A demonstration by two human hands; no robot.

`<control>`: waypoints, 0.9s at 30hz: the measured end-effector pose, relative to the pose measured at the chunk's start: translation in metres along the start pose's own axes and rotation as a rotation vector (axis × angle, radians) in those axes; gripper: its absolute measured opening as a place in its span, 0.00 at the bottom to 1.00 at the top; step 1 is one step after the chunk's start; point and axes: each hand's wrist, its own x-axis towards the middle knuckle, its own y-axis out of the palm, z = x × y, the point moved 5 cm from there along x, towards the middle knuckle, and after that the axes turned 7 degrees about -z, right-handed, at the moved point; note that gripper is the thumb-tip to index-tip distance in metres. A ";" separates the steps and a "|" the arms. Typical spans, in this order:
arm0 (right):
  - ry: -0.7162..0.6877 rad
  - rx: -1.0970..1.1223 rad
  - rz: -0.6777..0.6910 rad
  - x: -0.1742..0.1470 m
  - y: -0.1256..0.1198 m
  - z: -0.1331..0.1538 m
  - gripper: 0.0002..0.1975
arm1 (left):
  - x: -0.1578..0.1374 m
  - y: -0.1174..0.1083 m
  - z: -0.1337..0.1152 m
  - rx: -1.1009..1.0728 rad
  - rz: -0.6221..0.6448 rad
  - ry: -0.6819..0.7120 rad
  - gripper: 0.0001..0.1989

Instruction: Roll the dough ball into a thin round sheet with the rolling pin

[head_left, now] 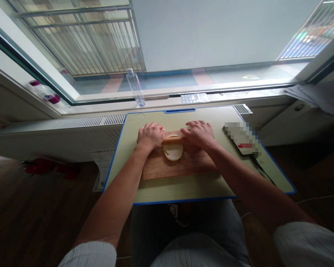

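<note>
Both hands are on a wooden rolling pin (173,140) that lies across a flat, pale round of dough (174,152). My left hand (150,135) is closed over the pin's left end, its knuckles up. Over the right end my right hand (199,133) is curled in the same way. The dough shows in front of the pin and a little behind it. Under it lies a brown wooden cutting board (158,170), partly covered by my hands and right forearm. The pin's ends are hidden in my hands.
The board rests on a small blue-edged table (183,191). A phone-like flat device (241,142), partly blurred, lies at the right with a cable. On the windowsill stand a clear plastic bottle (135,88) and, further left, a white and purple bottle (45,92). A radiator (94,121) runs behind the table.
</note>
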 end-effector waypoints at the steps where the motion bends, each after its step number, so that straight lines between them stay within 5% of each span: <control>1: -0.002 0.000 -0.002 -0.001 0.000 0.000 0.27 | -0.001 0.000 0.000 0.002 -0.001 -0.003 0.22; 17: -0.034 -0.044 -0.027 -0.009 -0.002 0.002 0.23 | -0.013 -0.002 -0.003 0.017 -0.062 0.012 0.20; 27: -0.104 0.009 -0.256 -0.030 -0.015 0.009 0.21 | -0.027 0.000 -0.006 0.002 -0.314 -0.061 0.18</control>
